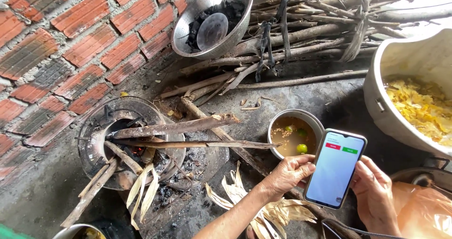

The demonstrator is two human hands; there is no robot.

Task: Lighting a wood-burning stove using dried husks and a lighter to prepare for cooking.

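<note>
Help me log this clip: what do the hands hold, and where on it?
A smartphone, held by both hands: left hand on its left edge, right hand on its right edge.

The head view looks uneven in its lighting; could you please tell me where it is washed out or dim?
Head view: daylight blows out the top right corner and the large pot's rim; the stove and floor sit in dim, soft shade; the phone screen glows evenly, sharp throughout.

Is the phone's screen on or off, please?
On. The phone, held between the left hand and right hand, shows a lit pale screen with a red and a green button.
</note>
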